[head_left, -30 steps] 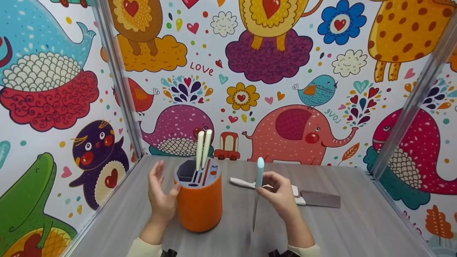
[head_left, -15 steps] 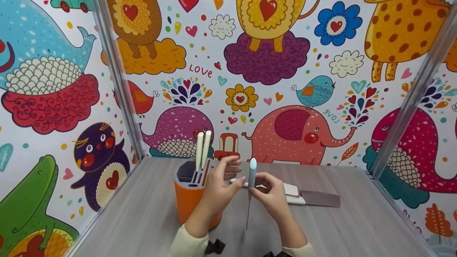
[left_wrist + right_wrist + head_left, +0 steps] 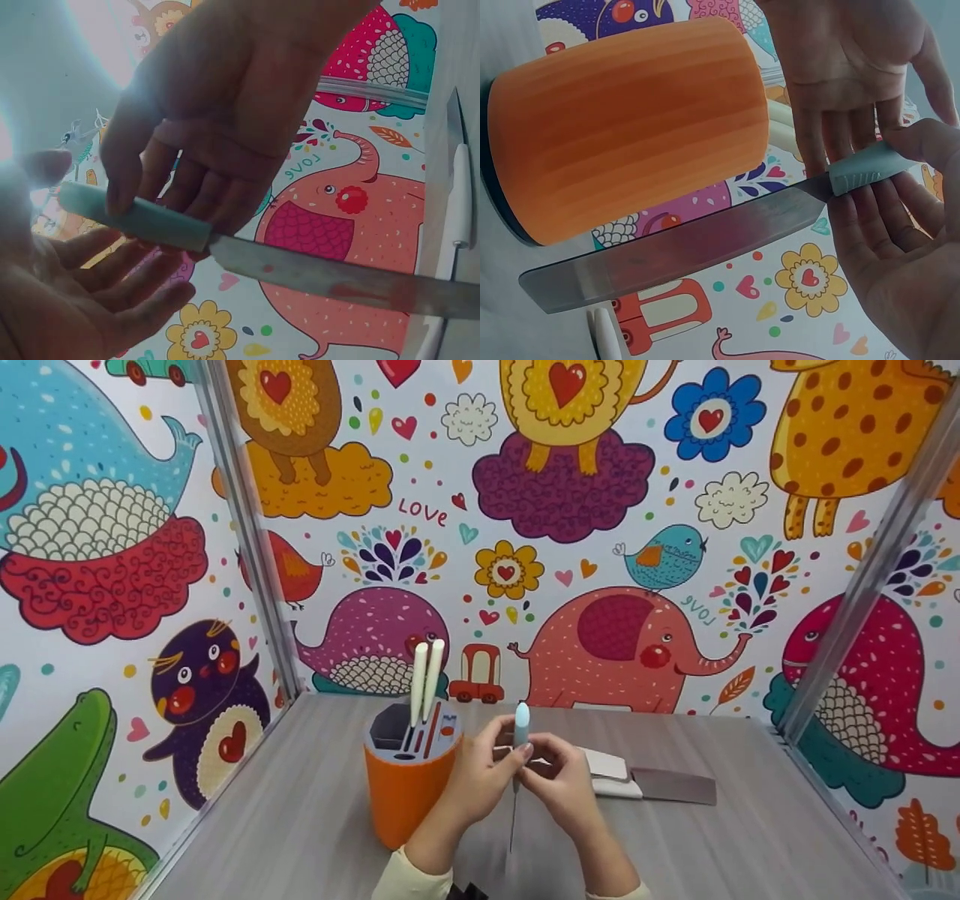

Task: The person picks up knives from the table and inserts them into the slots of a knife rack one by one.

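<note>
The left hand has come from the orange holder to the knife, looking relaxed; the right hand, pinching the handle, seems alone in carrying.

My left hand has gone from the left side of the orange knife block, across its front, to close beside the handle of the pale-blue-handled kitchen knife; my left forearm now covers part of the block. My right hand has carried the knife further left, bringing my hands close together. In the head view, the white handle lying beyond has become mostly hidden behind them.
</note>
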Motion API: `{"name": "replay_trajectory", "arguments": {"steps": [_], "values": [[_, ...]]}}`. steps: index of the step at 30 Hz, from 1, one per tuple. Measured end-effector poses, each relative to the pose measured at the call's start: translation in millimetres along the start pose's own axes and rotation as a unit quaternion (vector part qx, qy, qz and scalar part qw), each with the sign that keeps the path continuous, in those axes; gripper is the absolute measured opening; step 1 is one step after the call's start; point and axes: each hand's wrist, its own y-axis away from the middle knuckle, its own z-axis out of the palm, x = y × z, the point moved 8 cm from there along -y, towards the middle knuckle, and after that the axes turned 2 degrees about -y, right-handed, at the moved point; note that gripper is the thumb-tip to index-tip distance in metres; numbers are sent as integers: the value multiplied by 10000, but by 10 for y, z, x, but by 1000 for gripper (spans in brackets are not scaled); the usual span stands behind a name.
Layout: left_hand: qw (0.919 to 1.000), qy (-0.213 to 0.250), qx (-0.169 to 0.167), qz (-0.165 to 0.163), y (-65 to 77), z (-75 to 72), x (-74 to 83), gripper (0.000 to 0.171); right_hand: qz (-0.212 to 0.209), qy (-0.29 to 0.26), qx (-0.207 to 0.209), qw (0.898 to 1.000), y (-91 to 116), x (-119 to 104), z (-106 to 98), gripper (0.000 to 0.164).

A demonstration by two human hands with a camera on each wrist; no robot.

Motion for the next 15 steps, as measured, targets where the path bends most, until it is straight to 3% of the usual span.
{"name": "replay_trajectory", "arguments": {"steps": [7,15], "values": [[9998,-58,191,83,10,-3,20,32,-40,9,-58,10000,17,-14,36,26],[9989,302,365,46,37,-88,29,30,-92,-273,45,9996,25,9,-6,21]]}}
